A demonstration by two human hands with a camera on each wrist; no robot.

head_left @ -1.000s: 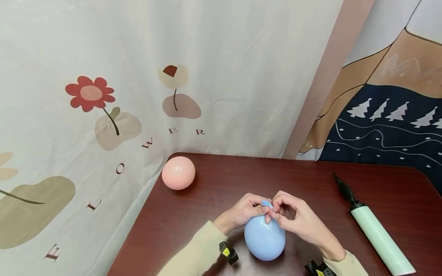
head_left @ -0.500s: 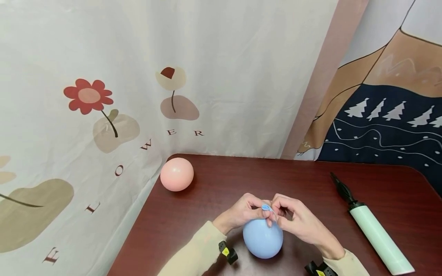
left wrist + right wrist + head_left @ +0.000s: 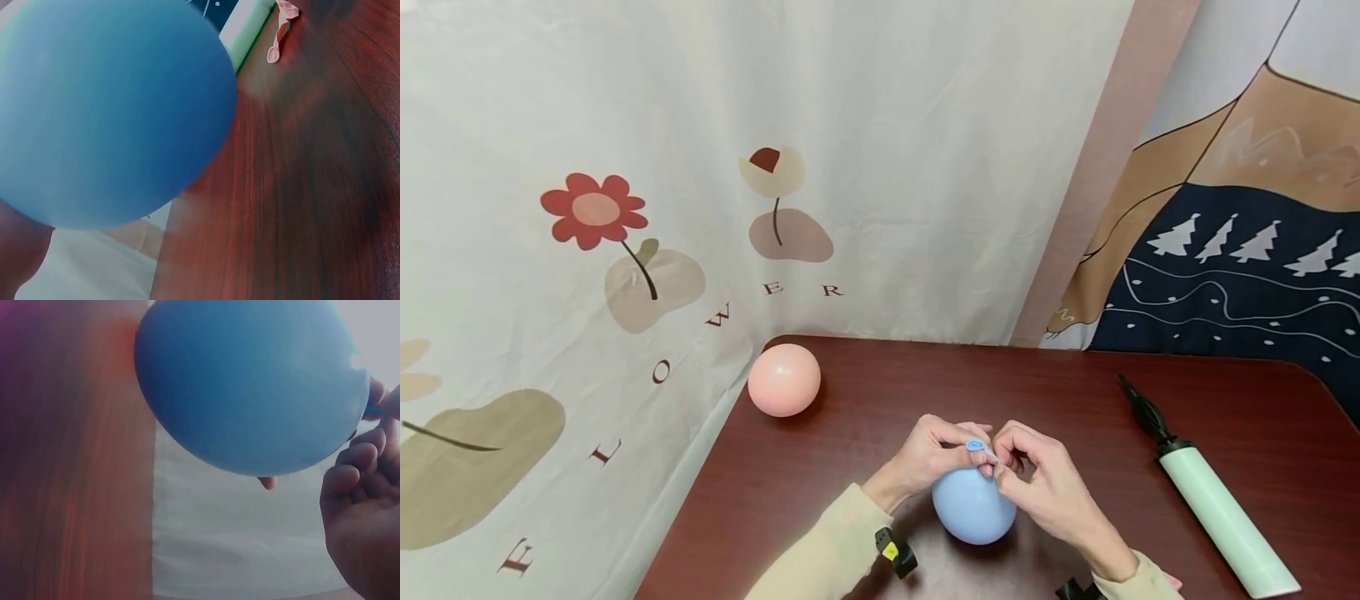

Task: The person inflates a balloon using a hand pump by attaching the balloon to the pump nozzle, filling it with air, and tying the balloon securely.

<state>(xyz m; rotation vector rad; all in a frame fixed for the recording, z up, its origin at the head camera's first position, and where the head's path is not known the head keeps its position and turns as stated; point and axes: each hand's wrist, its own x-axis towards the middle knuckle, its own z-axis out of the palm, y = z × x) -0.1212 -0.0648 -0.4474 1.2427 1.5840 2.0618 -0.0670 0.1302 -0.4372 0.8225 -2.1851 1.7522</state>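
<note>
A round, inflated blue balloon (image 3: 973, 508) hangs below both hands, over the front part of the table. My left hand (image 3: 934, 450) pinches its neck between thumb and fingers, and the light-blue rolled lip (image 3: 976, 446) pokes out above the thumb. From the other side, my right hand (image 3: 1041, 475) pinches the same neck with thumb and forefinger. The balloon (image 3: 119, 112) covers most of the left wrist view. In the right wrist view, my right hand's curled fingers (image 3: 350, 469) show beside the balloon's neck. Whether a knot is there is hidden by fingertips.
An inflated pink balloon (image 3: 784, 380) rests at the table's back left corner. A pale green hand pump (image 3: 1225, 521) with a black nozzle lies at the right. A limp pink balloon (image 3: 282, 28) lies near it. Printed curtains (image 3: 925, 167) hang behind the dark red table (image 3: 880, 375).
The blue balloon has moved up a little in the head view. Both hands keep pinching its neck, and the right wrist has shifted slightly left, uncovering a bit of pink beside the sleeve.
</note>
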